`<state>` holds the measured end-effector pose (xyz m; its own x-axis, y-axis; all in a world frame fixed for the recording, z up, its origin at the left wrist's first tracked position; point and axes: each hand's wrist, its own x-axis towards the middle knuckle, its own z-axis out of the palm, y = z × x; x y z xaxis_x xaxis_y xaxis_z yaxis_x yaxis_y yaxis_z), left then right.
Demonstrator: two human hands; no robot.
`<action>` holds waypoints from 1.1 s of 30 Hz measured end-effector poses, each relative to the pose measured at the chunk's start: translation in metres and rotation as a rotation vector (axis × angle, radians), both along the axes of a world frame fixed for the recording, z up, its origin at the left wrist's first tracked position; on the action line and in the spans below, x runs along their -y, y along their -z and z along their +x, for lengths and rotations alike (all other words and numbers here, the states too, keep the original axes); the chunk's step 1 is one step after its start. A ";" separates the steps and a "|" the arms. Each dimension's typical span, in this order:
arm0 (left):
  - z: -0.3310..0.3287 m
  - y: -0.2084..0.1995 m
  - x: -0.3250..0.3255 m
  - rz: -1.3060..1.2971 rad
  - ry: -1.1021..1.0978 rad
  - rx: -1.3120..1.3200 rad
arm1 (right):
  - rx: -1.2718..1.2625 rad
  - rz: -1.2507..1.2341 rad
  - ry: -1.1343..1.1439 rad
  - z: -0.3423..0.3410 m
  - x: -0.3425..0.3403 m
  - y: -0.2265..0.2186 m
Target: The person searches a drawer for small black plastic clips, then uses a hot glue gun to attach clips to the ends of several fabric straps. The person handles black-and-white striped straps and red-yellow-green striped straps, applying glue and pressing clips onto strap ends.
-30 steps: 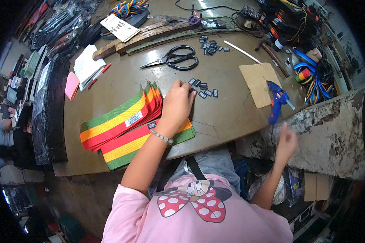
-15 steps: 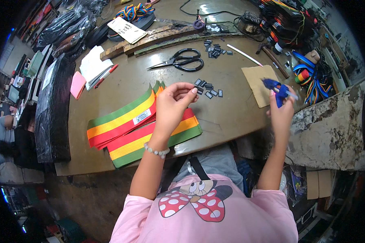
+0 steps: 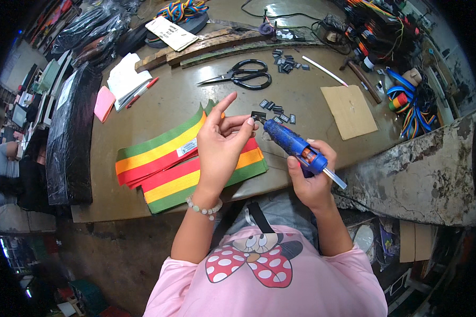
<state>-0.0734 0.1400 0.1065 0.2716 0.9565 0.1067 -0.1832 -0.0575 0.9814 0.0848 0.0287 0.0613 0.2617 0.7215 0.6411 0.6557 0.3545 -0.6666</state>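
Observation:
Between the thumb and fingertips of my left hand (image 3: 221, 138) I pinch a small black label (image 3: 258, 114). My right hand (image 3: 316, 179) is closed round a blue glue gun (image 3: 291, 138) with a clear glue stick (image 3: 335, 178) poking from its back end. The gun's nozzle is at the label, touching or very near it. Below my left hand lie folded green, yellow and red striped straps (image 3: 166, 153); a white tag (image 3: 187, 147) is on one. Several more small black labels (image 3: 278, 112) lie just beyond the nozzle.
Black-handled scissors (image 3: 243, 75) lie farther off, beside another heap of black pieces (image 3: 286, 62). A cardboard piece (image 3: 349, 112), a white stick (image 3: 324, 70) and a hammer (image 3: 364, 79) are to the right. Papers (image 3: 126, 82) and a red pen (image 3: 142, 93) lie left, near a black wrapped bundle (image 3: 71, 140).
My right hand has brought the glue gun left from over the cardboard to the label in my left hand. My left index finger has lifted away from the label.

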 end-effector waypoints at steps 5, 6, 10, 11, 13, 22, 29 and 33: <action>0.009 0.000 0.002 0.038 -0.006 -0.067 | -0.068 0.015 0.007 0.004 -0.001 0.002; 0.011 -0.001 0.002 0.048 -0.005 -0.062 | -0.078 0.041 -0.008 0.005 0.000 0.003; 0.017 -0.003 0.003 0.048 -0.005 -0.069 | -0.126 -0.040 0.045 0.013 0.009 0.003; 0.019 -0.003 0.003 0.053 -0.001 -0.065 | -0.068 -0.057 0.059 0.018 0.010 0.003; 0.020 -0.004 0.003 0.051 0.001 -0.082 | -0.029 -0.133 0.170 0.032 0.011 0.004; 0.006 -0.005 0.006 -0.154 0.181 0.125 | 0.142 -1.030 0.901 0.128 0.003 -0.043; -0.008 0.001 0.026 -0.448 0.527 0.454 | -0.665 -0.199 -0.302 0.016 0.002 -0.026; -0.030 0.003 0.036 -0.494 0.564 0.525 | -0.832 -0.200 -0.723 -0.012 -0.024 -0.011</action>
<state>-0.1036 0.1039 0.1033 0.7448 0.6662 -0.0378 -0.4863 0.5806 0.6530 0.0729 0.0526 0.0725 0.0327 0.9477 0.3174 -0.3376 0.3094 -0.8890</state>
